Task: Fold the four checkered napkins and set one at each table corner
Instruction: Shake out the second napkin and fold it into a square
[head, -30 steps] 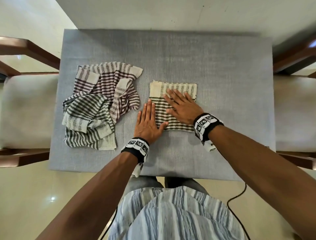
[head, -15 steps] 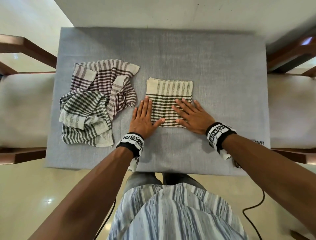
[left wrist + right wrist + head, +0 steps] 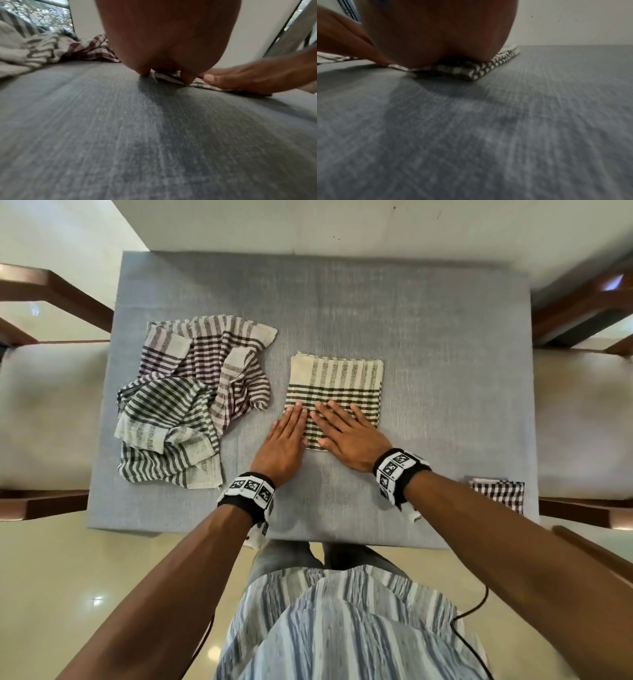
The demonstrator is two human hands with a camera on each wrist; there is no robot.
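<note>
Folded napkin (image 3: 335,392), cream with dark green check, lies flat mid-worktop (image 3: 445,371), slightly right of centre. Both hands flat on its near half, fingers straight, nothing gripped: left hand (image 3: 284,443) on the near-left edge with the palm partly on the cloth-covered worktop, right hand (image 3: 346,436) across the near middle. Step in hand looks like pressing the fold flat, second napkin of four. One small folded napkin (image 3: 498,494) already sits at the near-right corner; two unfolded ones, maroon-striped napkin (image 3: 219,361) and grey-green napkin (image 3: 164,422), are heaped at the left, overlapping. Next move probably calls for pinching the folded square by an edge without letting layers slip, then carrying it to a free corner. No brands or readable text; only black-and-white marker patterns on the wristbands (image 3: 251,491).
</note>
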